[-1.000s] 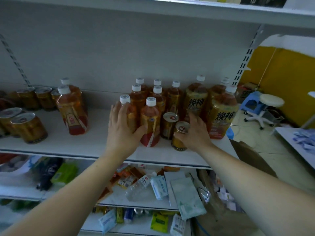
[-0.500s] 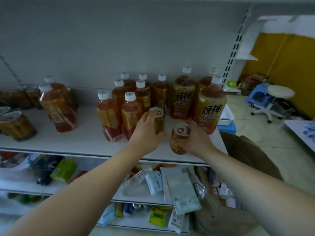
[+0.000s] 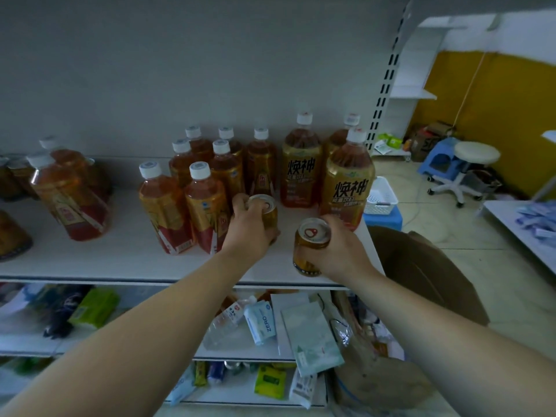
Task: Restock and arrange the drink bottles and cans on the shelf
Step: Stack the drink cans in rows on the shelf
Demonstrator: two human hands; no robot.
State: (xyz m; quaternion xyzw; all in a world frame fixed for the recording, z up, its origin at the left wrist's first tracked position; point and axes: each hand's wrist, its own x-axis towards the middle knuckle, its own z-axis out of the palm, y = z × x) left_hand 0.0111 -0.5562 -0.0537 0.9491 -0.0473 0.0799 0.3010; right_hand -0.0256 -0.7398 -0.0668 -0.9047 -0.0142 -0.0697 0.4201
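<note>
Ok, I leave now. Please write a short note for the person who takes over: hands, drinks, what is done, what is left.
Left hand grips the first can in front of the small bottles. Right hand grips the second can near the shelf front edge, by the large bottles.
Done: small and large bottles stand grouped at the right end; left bottles and other cans stand further left.
Left: probably place both held cans with the other cans, then straighten the rows.

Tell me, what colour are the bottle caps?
The caps are white; head view shows them best.
</note>
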